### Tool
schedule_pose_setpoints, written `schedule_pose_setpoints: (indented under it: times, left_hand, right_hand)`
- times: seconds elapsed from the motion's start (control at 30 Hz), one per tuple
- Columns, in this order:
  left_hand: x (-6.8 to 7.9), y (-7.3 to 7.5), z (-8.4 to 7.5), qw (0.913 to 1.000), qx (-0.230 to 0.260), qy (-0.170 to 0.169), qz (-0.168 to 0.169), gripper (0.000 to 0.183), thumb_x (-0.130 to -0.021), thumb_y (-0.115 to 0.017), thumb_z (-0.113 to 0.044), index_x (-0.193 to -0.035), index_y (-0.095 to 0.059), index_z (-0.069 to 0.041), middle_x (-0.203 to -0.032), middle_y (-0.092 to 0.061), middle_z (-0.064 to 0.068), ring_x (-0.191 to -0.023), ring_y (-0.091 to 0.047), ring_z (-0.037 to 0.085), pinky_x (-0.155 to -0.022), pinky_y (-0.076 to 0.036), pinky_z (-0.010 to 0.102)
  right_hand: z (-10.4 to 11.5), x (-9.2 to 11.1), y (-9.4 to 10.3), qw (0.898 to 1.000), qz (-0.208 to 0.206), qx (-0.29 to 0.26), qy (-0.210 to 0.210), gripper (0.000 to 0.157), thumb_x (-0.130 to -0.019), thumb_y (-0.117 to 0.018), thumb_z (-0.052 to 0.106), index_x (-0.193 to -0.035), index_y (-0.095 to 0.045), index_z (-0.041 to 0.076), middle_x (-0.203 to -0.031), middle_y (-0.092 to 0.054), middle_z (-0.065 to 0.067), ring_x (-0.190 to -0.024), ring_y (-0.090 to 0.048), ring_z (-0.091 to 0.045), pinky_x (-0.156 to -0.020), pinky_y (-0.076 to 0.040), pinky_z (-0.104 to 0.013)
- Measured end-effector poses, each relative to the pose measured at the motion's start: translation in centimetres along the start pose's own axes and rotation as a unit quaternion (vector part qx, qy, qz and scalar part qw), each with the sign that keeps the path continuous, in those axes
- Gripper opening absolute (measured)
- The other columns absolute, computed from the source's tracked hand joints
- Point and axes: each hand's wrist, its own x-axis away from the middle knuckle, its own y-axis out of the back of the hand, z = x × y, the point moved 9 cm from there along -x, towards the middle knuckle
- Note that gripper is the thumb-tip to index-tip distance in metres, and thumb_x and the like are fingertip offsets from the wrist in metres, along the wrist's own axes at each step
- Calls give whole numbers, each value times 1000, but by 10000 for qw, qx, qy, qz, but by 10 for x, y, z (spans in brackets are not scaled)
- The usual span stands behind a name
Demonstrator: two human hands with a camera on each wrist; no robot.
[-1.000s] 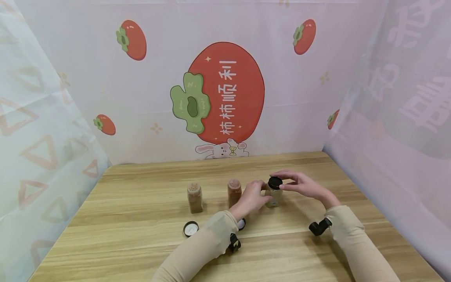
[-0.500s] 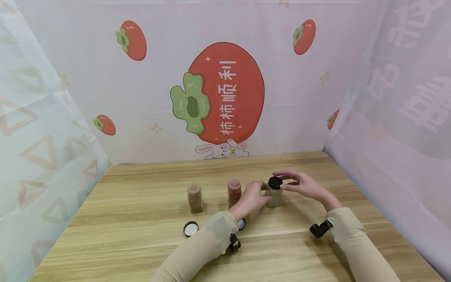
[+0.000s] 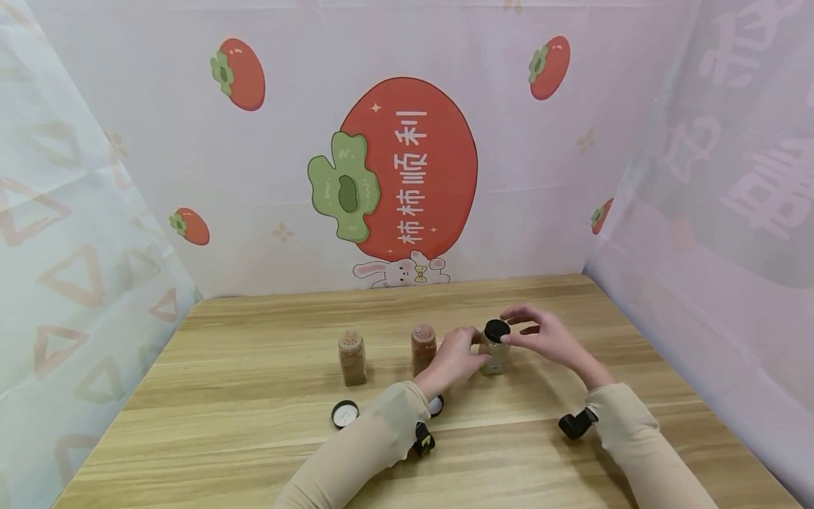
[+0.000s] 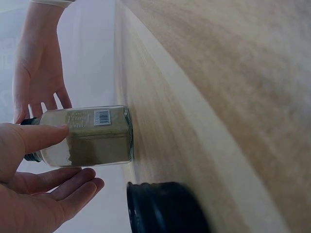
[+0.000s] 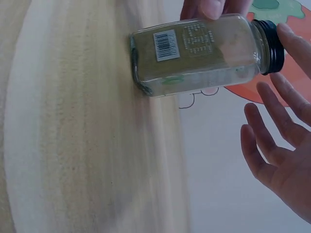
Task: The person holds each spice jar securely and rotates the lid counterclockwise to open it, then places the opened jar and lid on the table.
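Observation:
A square glass spice jar (image 3: 493, 358) with greenish-brown powder and a black screw lid (image 3: 497, 331) stands on the table. My left hand (image 3: 453, 360) holds its body, the thumb on one side and the fingers on the other. A barcode label shows on the glass spice jar (image 5: 194, 53) in the right wrist view. My right hand (image 3: 545, 338) is at the lid, its thumb at the lid's edge and its other fingers spread loosely behind. From the left wrist, the right hand (image 4: 41, 73) appears beyond the jar.
Two lidless jars with perforated shaker tops, one of brown powder (image 3: 352, 360) and one of reddish powder (image 3: 422, 350), stand to the left. One black lid (image 3: 345, 414) lies upturned in front; another lid (image 3: 435, 405) is partly hidden by the left forearm.
The right hand's fingers have drawn back and to the right from the lid, opening wider. The left hand and the jar have stayed in place.

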Motion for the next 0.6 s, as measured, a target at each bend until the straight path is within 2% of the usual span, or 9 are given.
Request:
schedule_pose_setpoints:
  times: [0.17, 0.33, 0.6]
  left_hand:
    - [0, 0, 0, 10000, -34, 9, -23, 35, -82, -73, -21, -113, -64, -5, -111, -66, 6, -106, -61, 20, -89, -52, 30]
    - [0, 0, 0, 10000, -9, -41, -51, 34, -82, -73, -20, -111, -64, -4, -110, -66, 8, -106, -61, 20, -90, -51, 31]
    - [0, 0, 2, 10000, -6, -38, -28, 34, -82, -73, -21, -111, -64, -4, -110, -66, 7, -106, -61, 20, -91, -50, 30]
  right_hand:
    - [5, 1, -4, 9993, -75, 353, -32, 39, -80, -76, 24, -114, -62, 13, -113, -65, -6, -106, -60, -27, -83, -53, -47]
    - [14, 2, -3, 9996, -71, 256, 36, 37, -81, -75, 24, -114, -63, 12, -112, -66, -7, -107, -60, -29, -84, -53, -48]
    - [20, 1, -5, 9981, 412, 224, 391, 37, -86, -70, 16, -121, -61, 8, -120, -63, -11, -110, -58, -30, -84, -55, -44]
